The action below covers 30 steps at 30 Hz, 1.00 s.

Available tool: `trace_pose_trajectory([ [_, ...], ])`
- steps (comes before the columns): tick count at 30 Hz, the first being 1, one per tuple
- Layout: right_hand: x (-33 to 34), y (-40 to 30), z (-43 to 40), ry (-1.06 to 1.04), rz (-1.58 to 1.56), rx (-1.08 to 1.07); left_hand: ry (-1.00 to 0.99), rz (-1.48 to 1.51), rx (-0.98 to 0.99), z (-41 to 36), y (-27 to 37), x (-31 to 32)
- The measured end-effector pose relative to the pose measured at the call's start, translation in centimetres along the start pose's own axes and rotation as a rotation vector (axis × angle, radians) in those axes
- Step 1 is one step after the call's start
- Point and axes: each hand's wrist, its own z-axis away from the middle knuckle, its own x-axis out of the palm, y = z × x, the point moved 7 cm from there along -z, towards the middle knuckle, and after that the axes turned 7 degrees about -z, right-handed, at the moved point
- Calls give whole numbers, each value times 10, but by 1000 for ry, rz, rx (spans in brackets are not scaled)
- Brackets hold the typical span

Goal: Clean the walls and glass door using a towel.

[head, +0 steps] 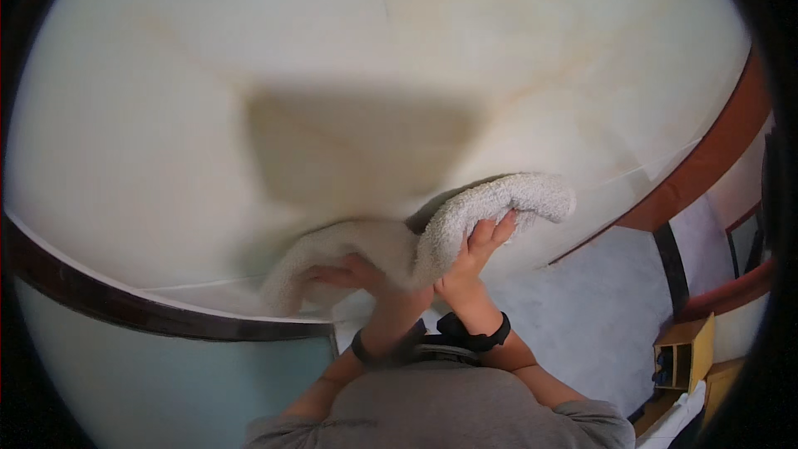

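Observation:
A white terry cloth (499, 196), bunched lengthwise, lies against a pale, faintly veined wall surface (561, 106). My right hand (477, 249) is on its right half, with fingers bent into the folds. My left hand (349, 274) grips the left half, which is blurred. The hands are close together at the wrists, and each wrist wears a black band. Part of each hand's fingers is hidden by the cloth. A dark shadow falls on the pale surface above the cloth.
Dark trim (156, 318) edges the pale surface at the lower left, and reddish-brown wood trim (698, 156) borders it at the right. A grey floor (573, 312) lies to the lower right. Beyond it stands a small yellowish wooden cabinet (698, 349) with open compartments.

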Motion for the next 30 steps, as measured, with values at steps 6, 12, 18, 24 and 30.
trace_pose_trajectory([
  [6,17,-18,12,-14,4,-222,-16,-24,-64,-2,-17,22],
  [12,-7,6,2,-38,47,-258,191,148,-72,-54,80,-68],
  [18,5,8,50,-57,64,-165,390,282,-93,-26,57,-79],
  [24,6,-33,39,-71,118,-115,396,-61,69,-36,49,-114],
  [30,-2,-78,15,-100,159,-150,366,-82,82,-52,38,-151],
])
